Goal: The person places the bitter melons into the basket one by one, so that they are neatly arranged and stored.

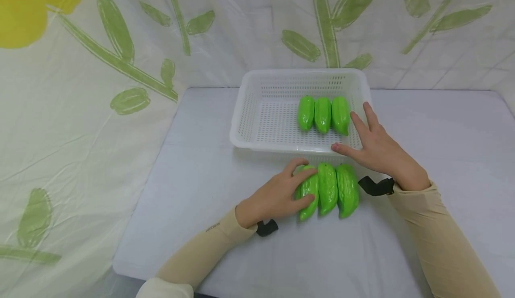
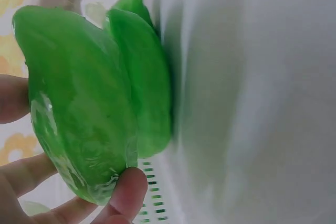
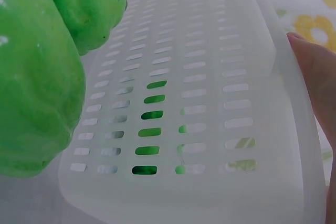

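In the head view my left hand [image 1: 279, 194] has its fingers and thumb curled round the leftmost glossy green toy vegetable [image 1: 308, 195] of a front row of three. The left wrist view shows that green vegetable [image 2: 79, 98] between thumb and fingers. Beside it lie the middle one [image 1: 327, 188] and the right one [image 1: 348, 190]. A white perforated plastic basket [image 1: 265, 146] stands just behind, with three similar green vegetables [image 1: 323, 114] side by side in its right half. My right hand [image 1: 378, 148] spreads its fingers over the basket's right front corner and holds nothing.
A white cloth covers the table [image 1: 193, 190]. Behind and to the left hangs a pale flower-printed sheet [image 1: 225, 34]. The basket's slotted wall [image 3: 210, 129] rises close behind the front row. Black wrist straps [image 1: 376, 186] sit at both cuffs.
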Available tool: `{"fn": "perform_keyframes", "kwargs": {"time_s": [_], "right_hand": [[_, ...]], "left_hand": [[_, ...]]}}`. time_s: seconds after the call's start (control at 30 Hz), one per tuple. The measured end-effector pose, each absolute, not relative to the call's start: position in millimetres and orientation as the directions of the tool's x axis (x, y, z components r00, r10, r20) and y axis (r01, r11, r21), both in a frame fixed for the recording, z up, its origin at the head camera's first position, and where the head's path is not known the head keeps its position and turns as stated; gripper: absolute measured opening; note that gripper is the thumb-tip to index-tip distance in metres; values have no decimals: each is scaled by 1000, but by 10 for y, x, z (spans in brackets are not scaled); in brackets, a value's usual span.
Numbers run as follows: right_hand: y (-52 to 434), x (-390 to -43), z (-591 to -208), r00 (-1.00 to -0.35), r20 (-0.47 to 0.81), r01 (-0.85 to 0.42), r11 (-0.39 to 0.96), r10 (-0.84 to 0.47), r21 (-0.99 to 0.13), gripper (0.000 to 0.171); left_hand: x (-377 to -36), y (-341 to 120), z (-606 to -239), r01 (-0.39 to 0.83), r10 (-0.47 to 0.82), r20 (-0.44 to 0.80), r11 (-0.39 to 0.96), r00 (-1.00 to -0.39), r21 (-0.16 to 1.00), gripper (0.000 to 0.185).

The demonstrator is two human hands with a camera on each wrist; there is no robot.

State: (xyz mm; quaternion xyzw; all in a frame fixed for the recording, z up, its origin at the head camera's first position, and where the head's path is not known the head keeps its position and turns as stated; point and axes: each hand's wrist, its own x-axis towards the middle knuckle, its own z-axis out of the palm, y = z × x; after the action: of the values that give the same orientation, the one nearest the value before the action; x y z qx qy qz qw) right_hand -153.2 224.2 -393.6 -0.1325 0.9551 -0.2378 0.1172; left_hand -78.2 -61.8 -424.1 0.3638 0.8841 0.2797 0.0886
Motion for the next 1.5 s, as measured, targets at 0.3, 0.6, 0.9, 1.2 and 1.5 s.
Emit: {"fn": "perform_keyframes", "kwargs": {"time_s": [0.3,0.6,0.9,1.2,1.5], "right_hand": [[2244,-1535,-3922,-937,-166,-195,852,-309,-486,113],[2244,-1534,-3917,-935,-168,-194,848,-311,-493,113],[2243,-1541,-3931,-934,-172,-193,850,-312,-491,114],[2246,-1550,-3937,-934,-172,-191,846,-312,-497,114],[2249,-1565,-3944,-933,-181,-186,848,-310,-496,115]], "left_hand": [[-708,-647,-4064,663,722,151,506,-676,551,61],[-799,-696,-3844,689,689,246,494,-682,529,59],[-946,-721,-3722,691,669,279,492,-689,529,57],[-1159,-740,-3617,707,627,344,532,-698,466,55],[-1396,-772,-3535,683,588,351,588,-729,434,55]]}}
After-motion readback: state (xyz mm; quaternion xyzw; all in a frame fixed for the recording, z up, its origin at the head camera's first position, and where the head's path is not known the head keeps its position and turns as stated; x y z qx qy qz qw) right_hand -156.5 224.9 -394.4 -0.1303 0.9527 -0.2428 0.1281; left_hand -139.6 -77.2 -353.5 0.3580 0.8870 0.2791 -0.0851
